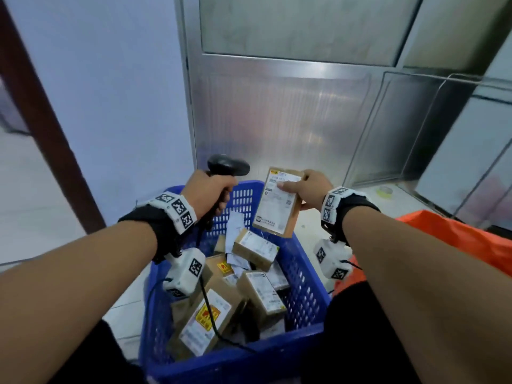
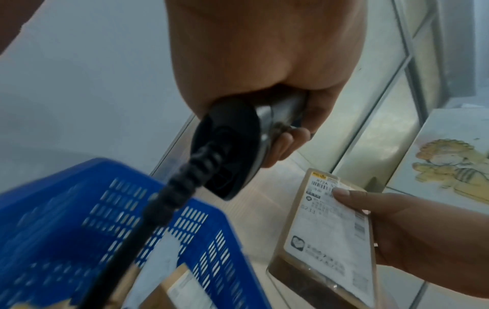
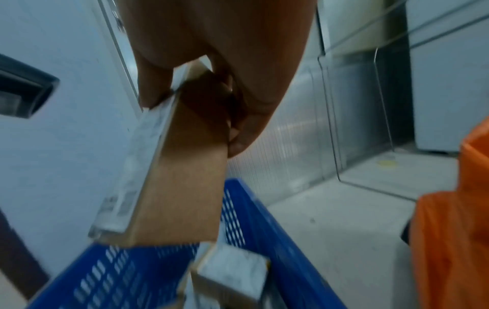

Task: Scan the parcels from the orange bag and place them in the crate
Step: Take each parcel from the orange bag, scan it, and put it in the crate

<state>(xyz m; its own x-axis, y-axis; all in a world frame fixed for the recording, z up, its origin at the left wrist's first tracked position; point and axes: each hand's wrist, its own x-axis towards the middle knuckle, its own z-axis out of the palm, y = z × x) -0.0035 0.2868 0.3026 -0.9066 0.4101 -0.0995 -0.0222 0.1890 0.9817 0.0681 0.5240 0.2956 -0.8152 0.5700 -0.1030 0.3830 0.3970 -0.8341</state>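
My right hand grips a flat brown parcel with a white shipping label, thumb on the label, fingers behind. It hangs above the far right corner of the blue crate. The parcel faces the scanner; its cardboard side shows in the right wrist view. My left hand grips the handle of a black barcode scanner, whose head points right toward the parcel. The scanner base and its coiled cable fill the left wrist view. The orange bag lies at the right.
Several labelled brown parcels lie piled in the crate. A metal-framed partition stands behind it. A roll of tape sits on the floor at the back right. A dark door frame runs along the left.
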